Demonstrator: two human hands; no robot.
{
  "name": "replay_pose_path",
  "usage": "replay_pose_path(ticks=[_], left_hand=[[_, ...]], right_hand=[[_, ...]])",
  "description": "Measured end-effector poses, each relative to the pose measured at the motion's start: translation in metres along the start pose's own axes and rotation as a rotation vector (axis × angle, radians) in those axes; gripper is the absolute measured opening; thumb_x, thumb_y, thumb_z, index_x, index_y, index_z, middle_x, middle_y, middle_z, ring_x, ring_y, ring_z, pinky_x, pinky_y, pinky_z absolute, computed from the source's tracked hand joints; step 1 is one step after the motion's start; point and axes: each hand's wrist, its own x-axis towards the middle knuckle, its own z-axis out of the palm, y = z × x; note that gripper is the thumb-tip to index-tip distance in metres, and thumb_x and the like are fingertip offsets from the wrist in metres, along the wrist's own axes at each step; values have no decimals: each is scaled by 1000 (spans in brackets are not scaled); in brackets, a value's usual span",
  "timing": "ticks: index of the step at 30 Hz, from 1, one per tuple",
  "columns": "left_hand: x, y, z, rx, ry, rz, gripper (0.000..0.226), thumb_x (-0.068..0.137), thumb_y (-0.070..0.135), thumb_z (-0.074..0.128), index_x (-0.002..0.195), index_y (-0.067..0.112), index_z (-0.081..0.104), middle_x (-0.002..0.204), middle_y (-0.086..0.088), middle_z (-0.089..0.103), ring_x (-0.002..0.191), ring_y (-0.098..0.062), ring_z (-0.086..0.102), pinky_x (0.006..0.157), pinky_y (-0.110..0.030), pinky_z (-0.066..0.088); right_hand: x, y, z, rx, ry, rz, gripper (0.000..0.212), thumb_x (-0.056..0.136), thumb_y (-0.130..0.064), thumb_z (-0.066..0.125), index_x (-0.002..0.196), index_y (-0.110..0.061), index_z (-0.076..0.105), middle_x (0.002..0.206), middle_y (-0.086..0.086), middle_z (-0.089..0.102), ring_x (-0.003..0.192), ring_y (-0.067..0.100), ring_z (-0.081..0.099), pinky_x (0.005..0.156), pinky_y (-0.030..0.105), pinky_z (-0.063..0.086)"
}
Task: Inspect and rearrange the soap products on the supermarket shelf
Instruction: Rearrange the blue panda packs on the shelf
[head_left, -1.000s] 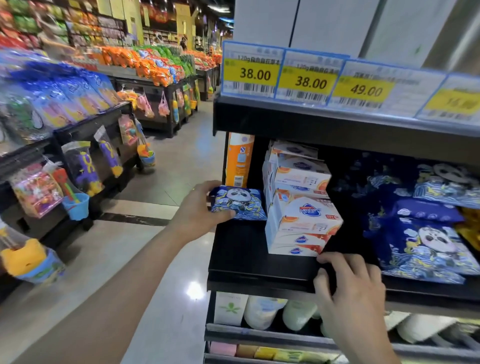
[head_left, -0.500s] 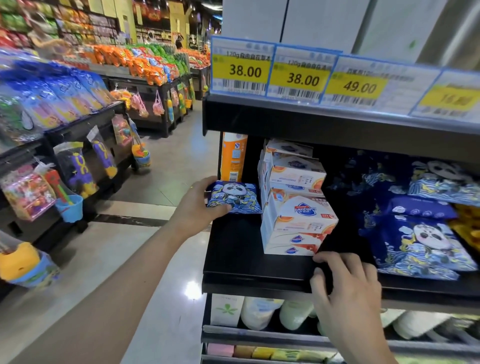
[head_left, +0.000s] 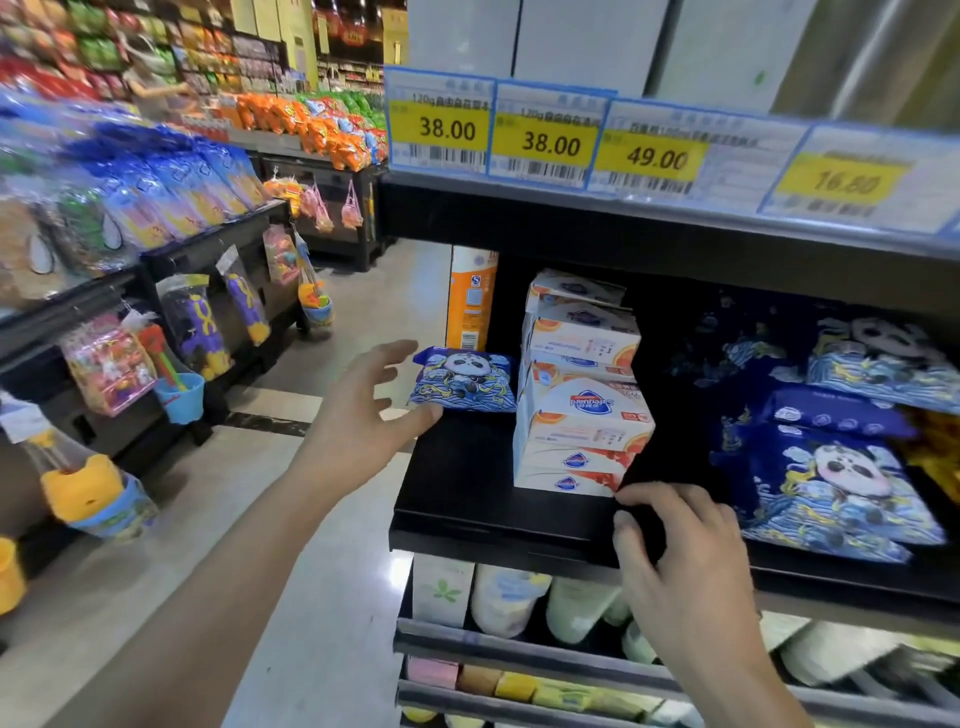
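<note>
A small blue panda-print soap pack (head_left: 462, 382) lies on the left end of the black shelf (head_left: 467, 499). My left hand (head_left: 363, 415) is just left of it, fingers spread and straight, thumb tip near the pack's lower corner. A stack of white-and-orange soap boxes (head_left: 579, 400) stands to the right of the pack. My right hand (head_left: 675, 551) rests on the shelf's front edge below the stack, fingers curled over the edge. More blue panda packs (head_left: 841, 483) lie piled on the right of the shelf.
An orange carton (head_left: 470, 296) stands behind the small pack. Yellow price tags (head_left: 550, 140) line the shelf above. White bottles (head_left: 511, 597) and coloured soap bars (head_left: 498, 680) fill lower shelves. Toy and snack displays (head_left: 171, 332) line the aisle on the left.
My left hand has let go of the small panda pack and opened, drawing back slightly to the left. The pack now lies on the shelf. My right hand stays on the shelf edge.
</note>
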Motion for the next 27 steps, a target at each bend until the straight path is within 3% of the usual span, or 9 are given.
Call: replay_pose_path(ticks=[4,7,10,14,18,23,27], left_hand=[[-52,31,9,-18,160,55,47,86,17,78,123,41,62,113,20,68,111,-2,63,93,-39,57],[-95,67,38,-10,196,155,41,87,10,75,119,34,64,99,15,70,96,-9,68,85,-30,55],[-127,101,83,10,131,253,33,89,10,72,113,31,67,93,11,71,91,-14,69,78,-25,53],[-145,118,143,67,39,270,31,90,15,73,113,35,68,97,14,70,96,-12,67,81,-23,51],[-145,121,192,258,-57,250,33,94,31,67,124,43,61,116,31,59,118,2,55,98,-23,46],[-137,110,222,418,-110,172,37,91,51,53,125,43,62,125,32,52,121,1,47,107,-40,43],[-137,103,223,431,-128,110,42,88,61,45,121,45,65,130,33,51,127,3,43,113,-39,37]], right_hand=[[-4,3,-23,198,-62,-99,17,92,-22,66,104,-34,67,105,-19,57,102,10,52,86,20,37],[-5,10,-47,330,-60,-155,19,93,-17,66,102,-33,68,105,-22,59,103,6,59,84,19,44],[-7,27,-78,400,22,-169,18,94,-16,65,98,-33,68,105,-20,59,101,10,61,81,18,44],[-5,72,-117,405,153,-182,14,90,-22,64,101,-29,69,106,-16,54,94,11,61,80,20,46],[7,125,-140,312,189,-140,23,89,-24,75,110,-23,68,114,-4,46,105,8,50,87,27,45],[21,164,-138,212,-23,-135,65,78,-36,83,137,-38,56,149,-1,30,114,15,46,99,40,47],[29,172,-130,158,-63,-193,72,79,-35,84,142,-44,51,157,-1,27,110,12,43,97,45,50]])
